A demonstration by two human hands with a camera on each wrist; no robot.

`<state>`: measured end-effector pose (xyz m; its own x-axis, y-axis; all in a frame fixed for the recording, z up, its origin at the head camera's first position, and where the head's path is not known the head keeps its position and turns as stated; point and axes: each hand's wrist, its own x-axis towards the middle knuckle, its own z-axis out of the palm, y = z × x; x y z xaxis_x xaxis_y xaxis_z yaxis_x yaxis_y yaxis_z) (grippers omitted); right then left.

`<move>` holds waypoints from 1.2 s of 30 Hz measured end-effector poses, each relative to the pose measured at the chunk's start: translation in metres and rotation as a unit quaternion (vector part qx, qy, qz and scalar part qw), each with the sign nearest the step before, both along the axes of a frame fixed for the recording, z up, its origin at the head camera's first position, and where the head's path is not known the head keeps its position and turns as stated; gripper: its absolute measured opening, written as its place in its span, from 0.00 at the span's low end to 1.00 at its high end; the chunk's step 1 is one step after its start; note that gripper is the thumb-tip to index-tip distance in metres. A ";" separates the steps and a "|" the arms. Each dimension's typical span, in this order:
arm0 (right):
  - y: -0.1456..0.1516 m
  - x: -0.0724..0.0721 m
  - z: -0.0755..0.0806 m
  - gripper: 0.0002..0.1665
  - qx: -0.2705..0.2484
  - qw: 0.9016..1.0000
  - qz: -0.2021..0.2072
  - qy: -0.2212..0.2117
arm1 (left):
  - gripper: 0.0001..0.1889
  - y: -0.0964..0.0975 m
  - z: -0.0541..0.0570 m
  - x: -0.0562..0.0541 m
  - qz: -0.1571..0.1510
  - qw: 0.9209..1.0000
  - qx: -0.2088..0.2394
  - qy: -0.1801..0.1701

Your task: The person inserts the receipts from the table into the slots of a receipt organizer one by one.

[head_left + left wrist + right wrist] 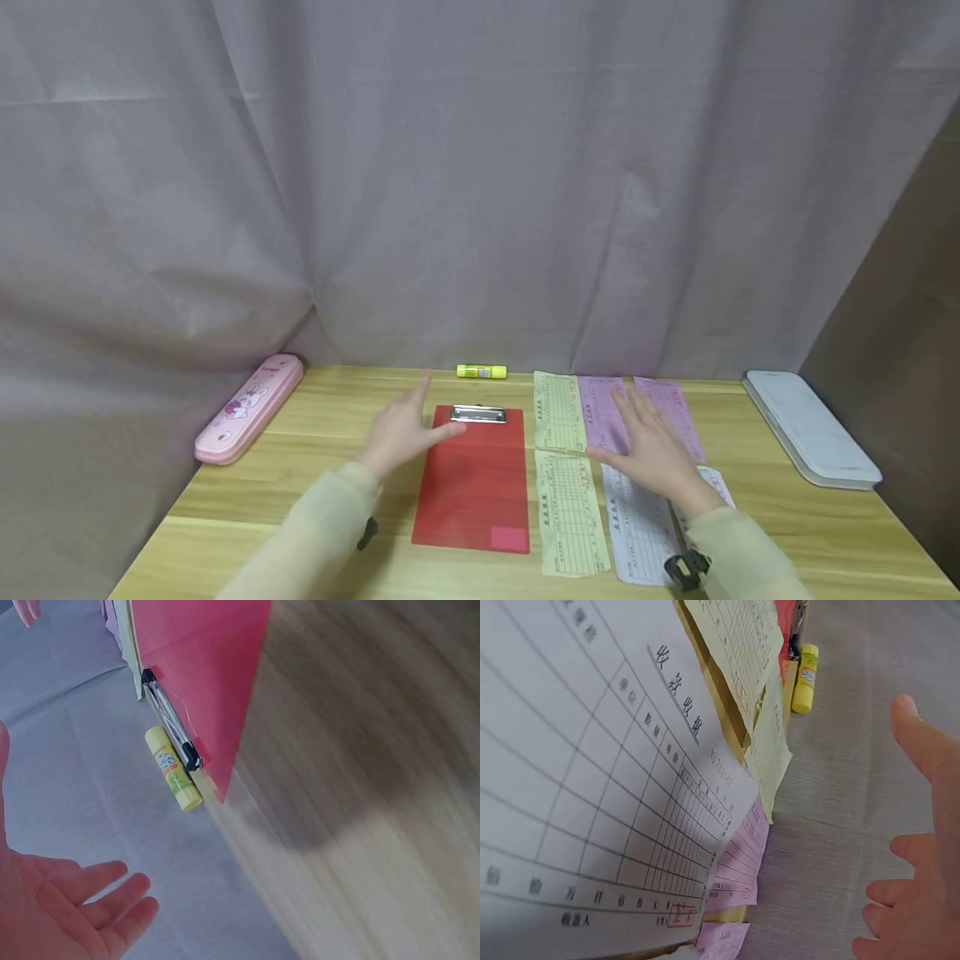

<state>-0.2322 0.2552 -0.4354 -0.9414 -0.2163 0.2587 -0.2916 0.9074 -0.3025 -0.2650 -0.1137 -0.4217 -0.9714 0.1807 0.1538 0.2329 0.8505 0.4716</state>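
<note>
A red clipboard (472,492) with a metal clip (478,414) lies flat on the table. My left hand (401,433) hovers by its upper left side, fingers spread and holding nothing. To its right, my right hand (652,446) is held over paper receipt slips, its fingers extended and nothing in them. Two yellow-green slips (573,517) lie beside the clipboard, one above the other. Two purple slips (678,412) and white slips (637,533) are partly covered by my right hand and arm. Behind the clipboard rests a yellow glue stick (174,769).
A pink pencil case (249,408) with a cartoon picture lies at the table's left edge. At the right edge is a white box-like case (813,429). A grey curtain (480,183) hangs along the back of the wooden table (337,392).
</note>
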 end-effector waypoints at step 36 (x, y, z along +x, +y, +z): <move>-0.019 -0.057 -0.024 0.44 -0.069 0.997 0.037 -0.013 | 0.15 0.060 -0.026 -0.041 -0.081 0.995 0.056 0.006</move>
